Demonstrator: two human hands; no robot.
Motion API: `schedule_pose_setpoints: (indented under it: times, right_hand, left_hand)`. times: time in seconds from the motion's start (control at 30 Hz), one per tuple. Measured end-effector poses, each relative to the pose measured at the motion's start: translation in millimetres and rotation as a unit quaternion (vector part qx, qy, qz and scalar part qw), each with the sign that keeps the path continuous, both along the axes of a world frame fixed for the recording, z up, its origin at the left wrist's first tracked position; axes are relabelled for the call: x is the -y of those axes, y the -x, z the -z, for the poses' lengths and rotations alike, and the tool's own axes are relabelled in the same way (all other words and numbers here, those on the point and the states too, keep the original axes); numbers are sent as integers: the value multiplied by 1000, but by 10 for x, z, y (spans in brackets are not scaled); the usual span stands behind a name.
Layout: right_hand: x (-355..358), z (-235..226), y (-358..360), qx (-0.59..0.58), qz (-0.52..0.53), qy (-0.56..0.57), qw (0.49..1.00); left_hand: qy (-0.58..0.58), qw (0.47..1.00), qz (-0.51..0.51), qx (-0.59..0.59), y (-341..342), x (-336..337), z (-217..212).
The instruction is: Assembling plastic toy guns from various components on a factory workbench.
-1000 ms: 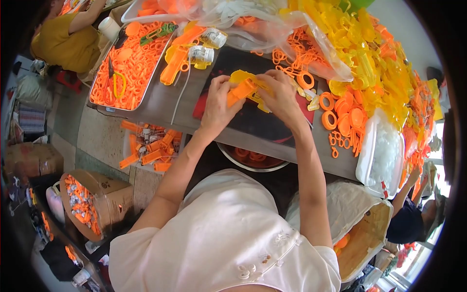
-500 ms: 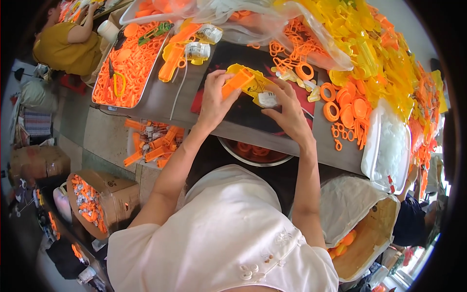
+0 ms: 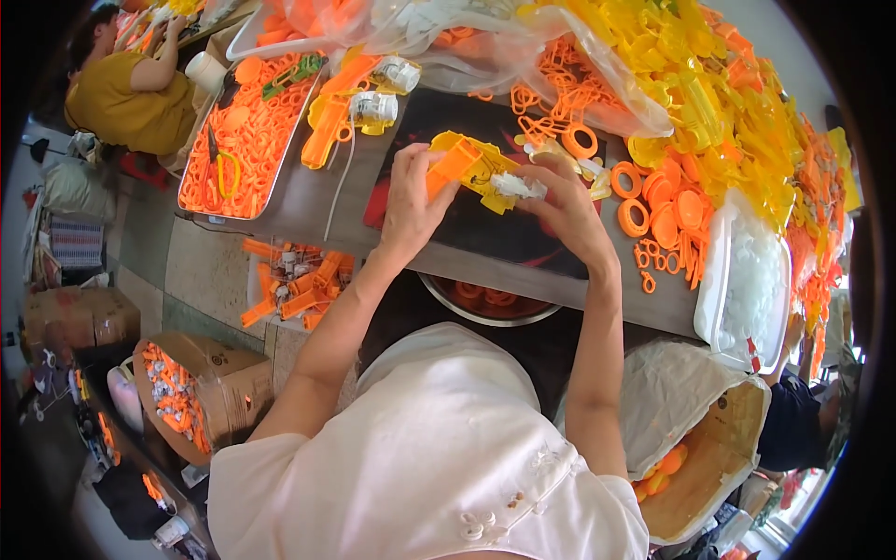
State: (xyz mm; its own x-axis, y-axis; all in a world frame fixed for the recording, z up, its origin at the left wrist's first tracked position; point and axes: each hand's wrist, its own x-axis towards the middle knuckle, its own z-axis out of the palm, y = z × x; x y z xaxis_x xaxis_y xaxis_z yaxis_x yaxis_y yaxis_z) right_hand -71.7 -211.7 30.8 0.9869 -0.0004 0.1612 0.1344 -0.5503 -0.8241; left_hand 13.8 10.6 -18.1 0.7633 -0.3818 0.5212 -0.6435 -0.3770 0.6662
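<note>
Over the dark mat (image 3: pixel 467 233), my left hand (image 3: pixel 413 201) is closed round the orange block-shaped part of a plastic toy assembly (image 3: pixel 457 161). A yellow translucent half shell (image 3: pixel 483 159) sits against that orange part, with thin wires showing inside it. My right hand (image 3: pixel 571 207) pinches a white piece (image 3: pixel 519 186) at the shell's right end; its exact kind is hard to make out. Beyond my left hand lie similar orange and yellow assemblies (image 3: pixel 329 126) with white cylinders (image 3: pixel 375 106) on them.
On the left stands a metal tray (image 3: pixel 264 207) of orange rings with yellow-handled pliers (image 3: pixel 227 174). Yellow shells (image 3: pixel 695 112) heap up at the right, beside orange discs (image 3: pixel 689 207) and a white tub (image 3: pixel 709 308). A metal bowl (image 3: pixel 485 317) sits below the table edge. Another person (image 3: pixel 131 98) works far left.
The white piece has turned in my right fingers, its rough whitish side now showing instead of the labelled one. My right hand has shifted slightly down and right.
</note>
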Motion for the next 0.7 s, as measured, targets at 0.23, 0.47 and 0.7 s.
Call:
schedule_pose_setpoints:
  times: [0.23,0.47,0.7]
  right_hand:
    - [-86,44,-80,-65,137,-156,976]
    - [-108,122,-149,-54,204,-193,958]
    - [-138,119,-128,3,210,-131,969]
  left_hand:
    - [-44,999,-14,-13,42,37,-50]
    - [-89,989,-15,120,40,170,-479]
    - [-221,938,186,193,-210,595,-608]
